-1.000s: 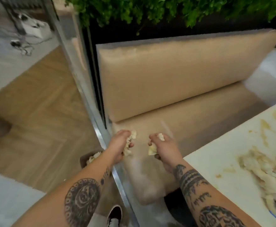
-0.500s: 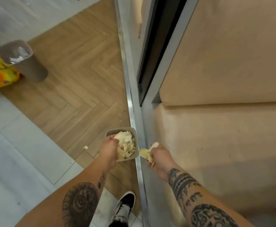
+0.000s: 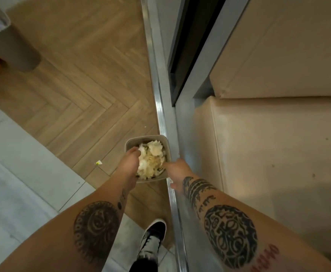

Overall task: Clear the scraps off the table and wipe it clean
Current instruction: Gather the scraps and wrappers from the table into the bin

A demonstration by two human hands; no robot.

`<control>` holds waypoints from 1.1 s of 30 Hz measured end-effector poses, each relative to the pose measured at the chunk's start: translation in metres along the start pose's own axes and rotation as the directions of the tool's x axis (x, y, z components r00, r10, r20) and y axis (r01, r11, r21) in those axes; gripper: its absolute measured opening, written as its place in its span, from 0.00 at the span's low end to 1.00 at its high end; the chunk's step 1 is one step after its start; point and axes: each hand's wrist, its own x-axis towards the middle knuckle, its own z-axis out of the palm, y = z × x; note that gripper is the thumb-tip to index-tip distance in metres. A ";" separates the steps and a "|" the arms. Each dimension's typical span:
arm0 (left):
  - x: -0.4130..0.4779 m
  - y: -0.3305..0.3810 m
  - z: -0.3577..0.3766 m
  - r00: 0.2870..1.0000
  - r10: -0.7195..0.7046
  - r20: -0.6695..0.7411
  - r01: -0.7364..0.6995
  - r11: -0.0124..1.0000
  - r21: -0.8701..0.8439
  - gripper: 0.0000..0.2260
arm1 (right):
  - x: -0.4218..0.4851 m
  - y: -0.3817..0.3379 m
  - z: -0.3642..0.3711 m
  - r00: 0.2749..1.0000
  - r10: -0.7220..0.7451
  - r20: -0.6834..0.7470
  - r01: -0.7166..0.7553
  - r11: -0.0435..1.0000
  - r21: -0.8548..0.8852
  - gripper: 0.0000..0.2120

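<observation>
herringbone wood floor [image 3: 86, 79] spreads up and left of the fingers, giving way to pale grey tiles [image 3: 13, 173] at lower left. a metal rail [image 3: 161, 114] runs just right of the fingers, with a dark gap [image 3: 190, 46] beyond it. a beige cushioned bench [image 3: 278, 154] fills the right side under soft warm light

No readable text, red lettering on the right forearm [image 3: 266, 256] too blurred to make out

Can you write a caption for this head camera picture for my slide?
Both hands, left hand and right hand, reach down over a small bin heaped with pale scraps.
</observation>
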 end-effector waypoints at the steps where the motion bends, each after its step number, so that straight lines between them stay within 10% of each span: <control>1: -0.009 0.000 -0.001 1.000 0.017 -0.010 -0.017 0.999 0.033 0.17 | -0.008 0.001 -0.006 1.000 -0.002 0.028 0.002 0.999 -0.035 0.27; 14: -0.188 0.045 0.087 0.967 0.222 0.125 -0.237 0.964 0.117 0.09 | -0.189 -0.004 -0.106 0.921 -0.324 -0.217 0.384 0.849 0.363 0.06; 21: -0.343 0.056 0.196 0.788 0.384 0.482 -0.546 0.798 0.257 0.09 | -0.339 0.048 -0.220 0.810 -0.384 -0.444 0.574 0.675 0.463 0.05; 33: -0.550 -0.073 0.377 0.367 -0.074 0.927 -0.870 0.325 0.370 0.09 | -0.485 0.305 -0.368 0.513 0.271 -0.814 0.628 0.528 0.572 0.04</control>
